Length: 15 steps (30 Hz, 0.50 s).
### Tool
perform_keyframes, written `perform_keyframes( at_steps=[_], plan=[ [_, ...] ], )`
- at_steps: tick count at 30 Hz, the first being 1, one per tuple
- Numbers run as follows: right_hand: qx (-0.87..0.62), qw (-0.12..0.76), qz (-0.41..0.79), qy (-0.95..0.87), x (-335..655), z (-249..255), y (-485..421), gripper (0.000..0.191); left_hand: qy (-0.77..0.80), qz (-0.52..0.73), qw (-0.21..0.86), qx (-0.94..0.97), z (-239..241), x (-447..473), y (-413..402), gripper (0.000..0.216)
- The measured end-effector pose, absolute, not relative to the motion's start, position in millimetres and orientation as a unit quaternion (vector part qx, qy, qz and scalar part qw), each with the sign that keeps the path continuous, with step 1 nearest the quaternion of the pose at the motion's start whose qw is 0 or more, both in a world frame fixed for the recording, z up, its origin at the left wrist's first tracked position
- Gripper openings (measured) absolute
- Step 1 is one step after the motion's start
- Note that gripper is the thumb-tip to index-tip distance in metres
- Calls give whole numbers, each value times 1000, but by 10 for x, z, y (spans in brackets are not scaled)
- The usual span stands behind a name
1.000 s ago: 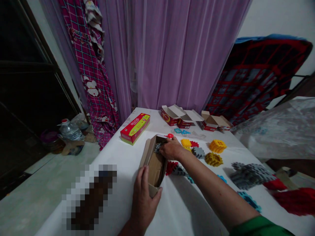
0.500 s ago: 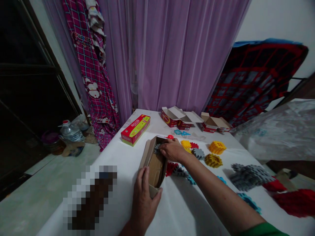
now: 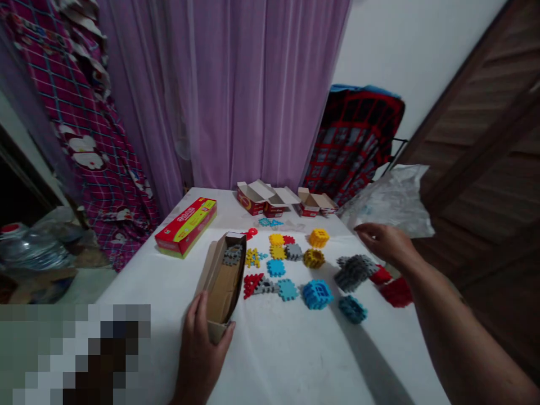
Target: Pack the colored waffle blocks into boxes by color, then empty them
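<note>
My left hand [image 3: 205, 343] is closed around the near end of an open cardboard box [image 3: 221, 292], thumb on one side and fingers on the other. A few grey toothed plastic building pieces [image 3: 232, 255] lie inside the box at its far end. My right hand [image 3: 386, 243] is in the air at the right side of the table, with its fingers stretched to the left and nothing visible in them. Below it sit a grey stack of toothed pieces [image 3: 355, 273] and red pieces [image 3: 396, 291]. Blue block assemblies [image 3: 317, 294] stand between the two hands.
A closed red and yellow-green box [image 3: 186, 226] lies at the table's far left. Several open red boxes [image 3: 253, 201] line the back edge before the purple curtain. Yellow block assemblies [image 3: 319, 238] and loose pieces are on the white table. A clear plastic bag [image 3: 390, 197] hangs at right.
My right hand has left the box, where grey pieces now lie, and moved far right over the grey and red pieces. My left hand still holds the box. The view has turned right.
</note>
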State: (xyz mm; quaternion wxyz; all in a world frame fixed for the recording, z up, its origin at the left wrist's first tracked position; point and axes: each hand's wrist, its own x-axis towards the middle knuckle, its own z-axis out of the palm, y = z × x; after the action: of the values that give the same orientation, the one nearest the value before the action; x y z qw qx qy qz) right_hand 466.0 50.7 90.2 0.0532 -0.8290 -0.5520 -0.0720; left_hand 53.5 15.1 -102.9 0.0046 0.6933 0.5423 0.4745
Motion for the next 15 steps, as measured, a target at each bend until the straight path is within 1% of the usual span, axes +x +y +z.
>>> perform_keyframes(
  at_steps=[4,8,11,13,15],
  plan=[
    [-846,40,-32,-530,5060,790,282,42,537,478,-2,695,-998,522,200,76],
    [-843,28,0,-537,5029,574,195,63,560,461,5,689,-974,516,193,79],
    [-848,0,20,-529,4905,459,168,71,569,453,20,686,-967,515,179,79],
    [-851,-20,20,-525,4830,403,165,72,573,453,28,683,-967,516,177,78],
    [-852,-30,16,-523,4779,358,173,67,573,453,34,682,-967,517,180,78]
  ],
)
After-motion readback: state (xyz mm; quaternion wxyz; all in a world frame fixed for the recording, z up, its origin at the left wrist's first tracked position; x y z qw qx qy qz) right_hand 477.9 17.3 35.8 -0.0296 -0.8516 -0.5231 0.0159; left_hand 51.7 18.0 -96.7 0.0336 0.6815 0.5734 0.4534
